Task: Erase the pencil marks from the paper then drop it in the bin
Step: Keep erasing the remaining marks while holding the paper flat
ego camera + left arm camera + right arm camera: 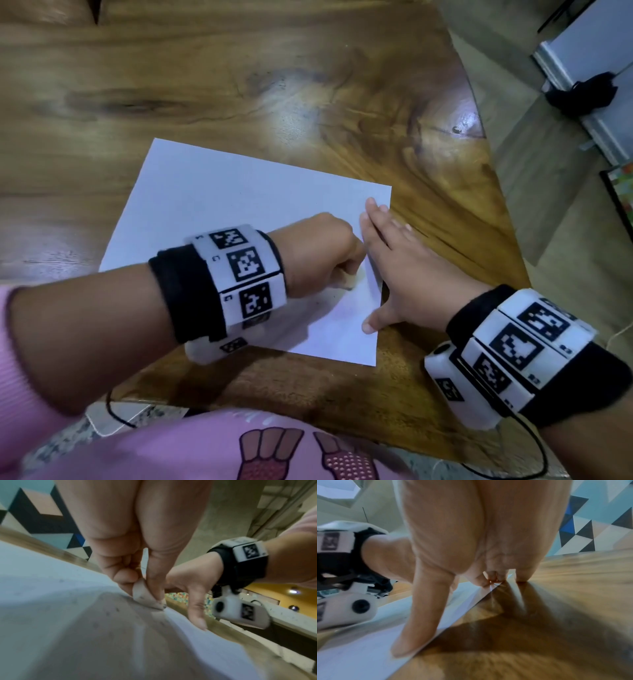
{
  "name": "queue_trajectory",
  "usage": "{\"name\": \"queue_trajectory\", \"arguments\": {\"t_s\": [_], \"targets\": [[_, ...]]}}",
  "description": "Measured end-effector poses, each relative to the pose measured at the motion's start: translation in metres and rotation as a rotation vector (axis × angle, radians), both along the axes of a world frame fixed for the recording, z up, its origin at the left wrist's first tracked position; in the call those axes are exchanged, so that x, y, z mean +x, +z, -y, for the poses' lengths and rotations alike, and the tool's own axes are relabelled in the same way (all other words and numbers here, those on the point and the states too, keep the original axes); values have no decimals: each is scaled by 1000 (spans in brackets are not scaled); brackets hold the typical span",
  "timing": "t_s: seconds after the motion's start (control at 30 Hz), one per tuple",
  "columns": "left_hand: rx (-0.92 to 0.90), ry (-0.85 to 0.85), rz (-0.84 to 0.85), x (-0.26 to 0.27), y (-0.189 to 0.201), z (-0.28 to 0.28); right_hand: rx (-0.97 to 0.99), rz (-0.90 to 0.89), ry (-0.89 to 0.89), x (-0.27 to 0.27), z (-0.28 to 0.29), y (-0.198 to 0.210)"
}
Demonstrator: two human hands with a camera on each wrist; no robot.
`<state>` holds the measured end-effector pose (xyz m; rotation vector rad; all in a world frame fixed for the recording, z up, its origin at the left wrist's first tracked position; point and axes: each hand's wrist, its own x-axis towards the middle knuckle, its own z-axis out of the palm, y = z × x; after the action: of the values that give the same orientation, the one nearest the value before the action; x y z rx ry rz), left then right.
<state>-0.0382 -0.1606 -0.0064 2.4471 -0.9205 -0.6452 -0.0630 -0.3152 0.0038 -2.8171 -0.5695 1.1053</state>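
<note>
Erasing step in hand. Our left hand (pixel 322 255) pinches a small, smudged white rubber eraser (pixel 145 597) against the white rectangular paper sheet (pixel 219 205), which lies flat on the glossy brown wooden table (pixel 239 85). Our right hand (pixel 400 270), fingers spread flat, pins the sheet's right edge. Eraser crumbs visible; remaining marks unclear. Next, we judge: finish rubbing, then lift the sheet. Bin not in view.

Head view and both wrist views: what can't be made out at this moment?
- Eraser: head view, mostly hidden by the left hand.
- Pencil marks on the paper: too faint and blurred in every view.
- Bin: in no view.
- Right hand fingertips: right wrist view, blurred.
</note>
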Motion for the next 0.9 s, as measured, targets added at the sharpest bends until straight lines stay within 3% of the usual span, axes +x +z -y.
{"name": "queue_trajectory", "arguments": {"t_s": [0.1, 0.2, 0.33, 0.5, 0.6, 0.73, 0.83, 0.9], "targets": [[-1, -106, -103, -22, -1, -13, 9, -4, -3, 0, 0, -1], [39, -91, -232, -27, -1, -21, 8, 0, 3, 0, 1, -1], [-20, -59, -12, -9, 2, -14, 6, 2, -1, 0, 0, 0], [12, -71, -98, -33, -6, -52, 19, -8, -7, -1, 1, 0], [58, 97, -312, -37, -10, -60, 21, -6, -4, -1, 2, 0], [-143, 196, -230, -31, -10, -52, 14, -3, 5, 0, 1, 0], [-61, 1, -41, -35, -6, -63, 6, -11, 5, -1, 0, 1], [32, -46, -135, -39, -5, -69, 5, -10, 4, 0, 1, 1]]}}
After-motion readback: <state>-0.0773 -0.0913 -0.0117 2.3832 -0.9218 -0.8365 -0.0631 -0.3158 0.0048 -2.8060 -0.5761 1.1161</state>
